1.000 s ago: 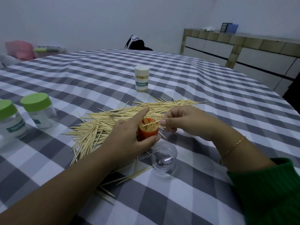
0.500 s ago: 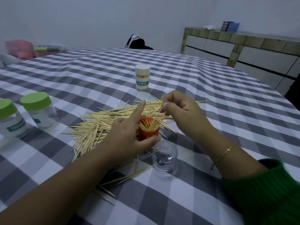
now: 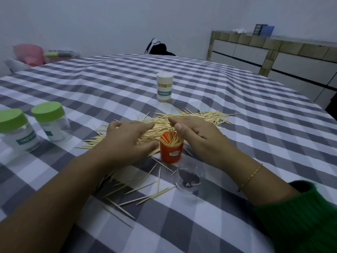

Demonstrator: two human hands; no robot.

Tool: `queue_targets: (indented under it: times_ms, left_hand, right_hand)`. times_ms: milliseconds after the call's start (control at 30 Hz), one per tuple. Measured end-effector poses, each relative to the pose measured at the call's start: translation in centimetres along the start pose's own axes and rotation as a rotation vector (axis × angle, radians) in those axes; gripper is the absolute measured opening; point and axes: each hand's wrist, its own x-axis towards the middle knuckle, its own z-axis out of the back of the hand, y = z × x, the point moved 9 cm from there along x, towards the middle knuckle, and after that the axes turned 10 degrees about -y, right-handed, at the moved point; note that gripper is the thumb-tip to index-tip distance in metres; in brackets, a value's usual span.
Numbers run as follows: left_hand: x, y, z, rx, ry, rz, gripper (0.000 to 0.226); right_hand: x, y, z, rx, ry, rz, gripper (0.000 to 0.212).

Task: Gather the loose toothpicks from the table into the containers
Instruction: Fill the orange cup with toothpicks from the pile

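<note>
Letting go of the orange cup [image 3: 171, 150], the left hand [image 3: 127, 141] spread flat at its 9 o'clock, while the right hand [image 3: 197, 136] (fingers loosely curled, holding nothing I could see) hovered above, so more toothpicks [image 3: 191, 118] likely came next.

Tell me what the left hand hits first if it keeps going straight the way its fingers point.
Probably the toothpick pile: the left hand points forward-right, low over it. The orange container sits just right of that line; depth is unclear.

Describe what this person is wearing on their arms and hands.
The left hand and forearm are bare, with no sleeve in view. The right hand is bare too; its wrist carries a thin gold chain bracelet, and a green knitted sleeve is pushed up the forearm.
</note>
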Motion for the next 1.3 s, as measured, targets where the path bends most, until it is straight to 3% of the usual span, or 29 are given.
queue_targets:
  times_ms: [167,367,733,1033,1300]
  left_hand:
    - [-0.3,-1.5,-2.1,0.172,0.003,-0.179,0.049]
    - [0.0,-2.5,-1.4,0.308,-0.126,-0.249,0.038]
    - [0.1,-1.7,-1.1,0.592,-0.175,-0.228,0.023]
    - [0.2,-1.5,0.3,0.411,-0.273,-0.181,0.017]
    - [0.5,0.1,1.5,0.249,-0.368,-0.043,0.013]
  right_hand:
    - [-0.7,0.2,-1.5,-0.128,0.182,0.020,0.070]
    - [-0.7,0.4,-1.2,-0.115,0.144,0.024,0.071]
    - [-0.6,0.1,-1.2,-0.097,0.145,0.017,0.069]
    - [-0.6,0.2,-0.8,-0.082,0.096,0.027,0.070]
    - [-0.6,0.3,-0.3,0.016,0.038,0.004,0.087]
